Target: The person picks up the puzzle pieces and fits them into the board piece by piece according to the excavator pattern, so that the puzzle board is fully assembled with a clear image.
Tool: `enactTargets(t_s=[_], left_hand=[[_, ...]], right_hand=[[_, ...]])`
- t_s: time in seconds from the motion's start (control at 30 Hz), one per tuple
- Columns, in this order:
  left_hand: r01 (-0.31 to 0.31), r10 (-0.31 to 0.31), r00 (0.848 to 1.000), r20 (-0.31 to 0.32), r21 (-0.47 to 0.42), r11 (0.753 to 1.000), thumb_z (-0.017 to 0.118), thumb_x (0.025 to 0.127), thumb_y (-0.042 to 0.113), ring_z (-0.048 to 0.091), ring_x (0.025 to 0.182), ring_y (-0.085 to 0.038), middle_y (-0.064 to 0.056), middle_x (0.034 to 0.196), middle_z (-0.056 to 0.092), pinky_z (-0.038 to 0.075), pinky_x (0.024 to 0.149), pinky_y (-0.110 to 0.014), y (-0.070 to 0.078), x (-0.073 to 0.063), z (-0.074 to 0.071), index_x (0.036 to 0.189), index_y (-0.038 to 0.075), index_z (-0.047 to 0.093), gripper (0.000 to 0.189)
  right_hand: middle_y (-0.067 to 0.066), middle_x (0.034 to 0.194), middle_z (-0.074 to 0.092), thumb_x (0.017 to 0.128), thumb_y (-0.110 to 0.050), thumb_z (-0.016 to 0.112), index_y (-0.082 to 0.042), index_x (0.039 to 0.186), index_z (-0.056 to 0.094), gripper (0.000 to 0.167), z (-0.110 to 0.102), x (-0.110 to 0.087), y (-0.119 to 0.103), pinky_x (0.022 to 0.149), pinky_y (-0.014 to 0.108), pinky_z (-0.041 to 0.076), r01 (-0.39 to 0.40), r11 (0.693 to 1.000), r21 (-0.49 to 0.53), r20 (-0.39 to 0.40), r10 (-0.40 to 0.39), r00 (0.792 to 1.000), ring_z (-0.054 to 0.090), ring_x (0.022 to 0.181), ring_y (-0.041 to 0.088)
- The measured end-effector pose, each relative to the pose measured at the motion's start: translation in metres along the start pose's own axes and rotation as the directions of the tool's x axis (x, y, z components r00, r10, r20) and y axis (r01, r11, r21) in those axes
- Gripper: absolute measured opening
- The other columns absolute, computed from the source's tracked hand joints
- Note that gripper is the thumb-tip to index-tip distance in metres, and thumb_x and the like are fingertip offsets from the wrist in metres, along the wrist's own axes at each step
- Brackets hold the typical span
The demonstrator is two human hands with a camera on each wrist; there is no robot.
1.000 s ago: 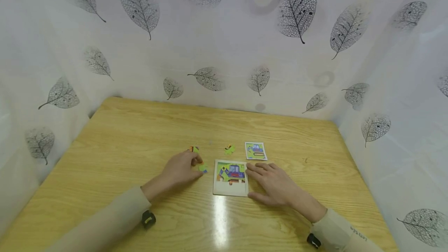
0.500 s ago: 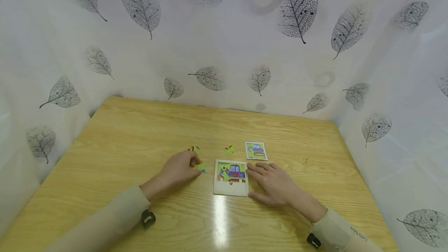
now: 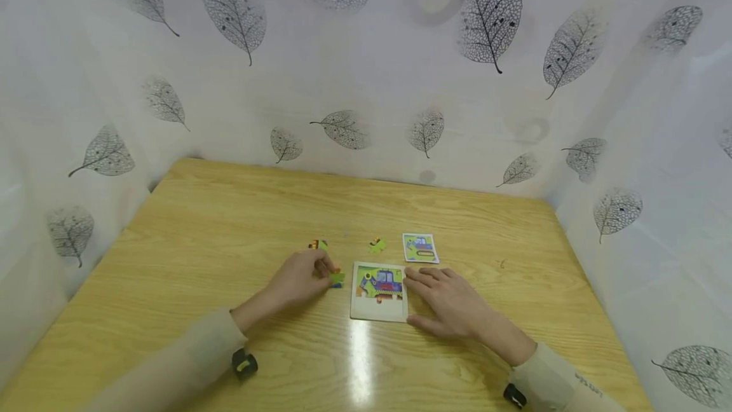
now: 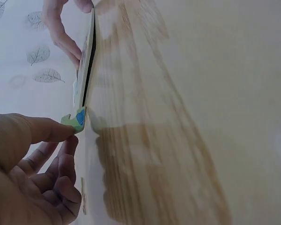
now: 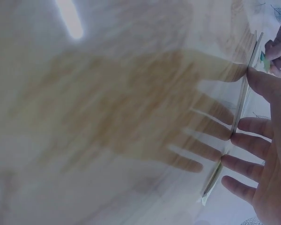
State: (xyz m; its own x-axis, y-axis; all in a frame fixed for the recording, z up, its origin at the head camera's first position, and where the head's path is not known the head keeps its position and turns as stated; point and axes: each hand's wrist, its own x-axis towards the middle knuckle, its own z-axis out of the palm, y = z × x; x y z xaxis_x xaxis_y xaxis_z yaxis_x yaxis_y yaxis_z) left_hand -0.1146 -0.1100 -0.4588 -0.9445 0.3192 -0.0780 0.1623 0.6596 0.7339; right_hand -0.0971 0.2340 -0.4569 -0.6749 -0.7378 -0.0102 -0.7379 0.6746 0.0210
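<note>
Between thumb and fingers my left hand (image 3: 297,278) pinches a green and blue jigsaw piece (image 4: 75,120), just left of the puzzle tray (image 3: 377,310). In the left wrist view the piece is lifted on its edge beside the tray. Pieces of a blue digger picture fill the tray's upper part; its lower strip is bare white. My right hand (image 3: 448,301) rests along the tray's right side, its straight fingertips and thumb touching the edge, as the right wrist view also shows.
Behind the left hand lies a loose jigsaw piece (image 3: 318,245) in red, green and yellow. Another green piece (image 3: 377,245) lies behind the tray. A small picture card (image 3: 420,248) of the digger lies at the back right. A leaf-patterned curtain (image 3: 366,68) surrounds the wooden table (image 3: 240,208).
My left hand has shifted slightly right with the jigsaw piece, bringing it closer to the tray. The right hand stays at the tray's right edge.
</note>
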Motion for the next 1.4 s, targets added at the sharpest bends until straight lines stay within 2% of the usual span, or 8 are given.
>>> enactTargets(t_s=[0.13, 0.27, 0.47, 0.67, 0.87, 1.2, 1.4], left_hand=[[0.022, -0.021, 1.000, 0.020, -0.081, 0.996, 0.073, 0.087, 0.003, 0.065, 0.083, -0.011, -0.001, 0.092, 0.073, 0.057, 0.077, -0.027, 0.006, -0.001, 0.003, 0.098, 0.010, 0.073, 0.013], [0.019, -0.012, 0.998, 0.054, -0.145, 0.989, 0.073, 0.087, 0.004, 0.065, 0.081, -0.012, -0.002, 0.091, 0.073, 0.056, 0.075, -0.025, 0.012, -0.002, 0.009, 0.099, 0.009, 0.073, 0.013], [0.001, 0.020, 0.993, 0.115, -0.187, 0.982, 0.075, 0.086, 0.005, 0.065, 0.080, -0.011, -0.003, 0.091, 0.073, 0.055, 0.073, -0.022, 0.019, -0.007, 0.022, 0.098, 0.008, 0.073, 0.012], [-0.012, 0.037, 0.991, 0.125, -0.194, 0.981, 0.075, 0.085, 0.004, 0.065, 0.080, -0.010, -0.003, 0.092, 0.073, 0.055, 0.072, -0.020, 0.023, -0.008, 0.031, 0.099, 0.007, 0.072, 0.014], [-0.027, 0.048, 0.991, 0.127, -0.163, 0.986, 0.074, 0.085, 0.004, 0.063, 0.076, -0.007, -0.001, 0.088, 0.074, 0.054, 0.068, -0.019, 0.026, -0.009, 0.037, 0.098, 0.007, 0.074, 0.014], [-0.077, 0.080, 0.991, 0.106, -0.031, 0.997, 0.079, 0.086, 0.006, 0.061, 0.075, -0.007, 0.001, 0.085, 0.073, 0.052, 0.067, -0.020, 0.029, -0.008, 0.041, 0.095, 0.008, 0.075, 0.010], [-0.077, 0.078, 0.990, 0.121, -0.013, 0.997, 0.079, 0.088, 0.010, 0.059, 0.074, -0.005, 0.003, 0.085, 0.073, 0.051, 0.067, -0.019, 0.028, -0.006, 0.040, 0.096, 0.011, 0.077, 0.008]], right_hand=[[0.008, 0.156, 0.059, 0.100, -0.061, 0.060, -0.014, 0.150, 0.058, 0.069, 0.000, 0.000, 0.000, 0.111, 0.053, 0.052, -0.003, 1.000, 0.001, 0.001, 0.003, 1.000, 0.060, 0.139, 0.032], [0.008, 0.156, 0.059, 0.100, -0.061, 0.060, -0.014, 0.150, 0.058, 0.069, 0.000, 0.000, 0.001, 0.111, 0.053, 0.052, -0.005, 1.000, 0.000, 0.004, 0.005, 1.000, 0.060, 0.139, 0.032], [0.008, 0.157, 0.059, 0.100, -0.062, 0.059, -0.014, 0.150, 0.058, 0.069, 0.000, 0.000, 0.001, 0.112, 0.053, 0.051, -0.001, 1.000, -0.001, 0.013, 0.001, 1.000, 0.059, 0.139, 0.032], [0.008, 0.157, 0.058, 0.101, -0.062, 0.058, -0.014, 0.151, 0.057, 0.070, 0.000, 0.000, 0.001, 0.112, 0.053, 0.051, 0.000, 1.000, 0.004, 0.011, 0.000, 1.000, 0.059, 0.140, 0.032], [0.007, 0.158, 0.058, 0.100, -0.063, 0.059, -0.014, 0.152, 0.057, 0.071, 0.000, 0.000, 0.001, 0.112, 0.053, 0.051, -0.004, 1.000, 0.007, 0.006, 0.004, 1.000, 0.059, 0.140, 0.032], [0.007, 0.157, 0.058, 0.100, -0.063, 0.059, -0.014, 0.152, 0.057, 0.071, 0.000, 0.000, 0.001, 0.112, 0.053, 0.051, -0.006, 1.000, 0.007, 0.006, 0.006, 1.000, 0.059, 0.140, 0.032], [0.007, 0.157, 0.058, 0.100, -0.063, 0.060, -0.014, 0.151, 0.057, 0.071, 0.000, 0.000, 0.001, 0.111, 0.053, 0.052, -0.003, 1.000, 0.003, 0.002, 0.003, 1.000, 0.059, 0.139, 0.032]])
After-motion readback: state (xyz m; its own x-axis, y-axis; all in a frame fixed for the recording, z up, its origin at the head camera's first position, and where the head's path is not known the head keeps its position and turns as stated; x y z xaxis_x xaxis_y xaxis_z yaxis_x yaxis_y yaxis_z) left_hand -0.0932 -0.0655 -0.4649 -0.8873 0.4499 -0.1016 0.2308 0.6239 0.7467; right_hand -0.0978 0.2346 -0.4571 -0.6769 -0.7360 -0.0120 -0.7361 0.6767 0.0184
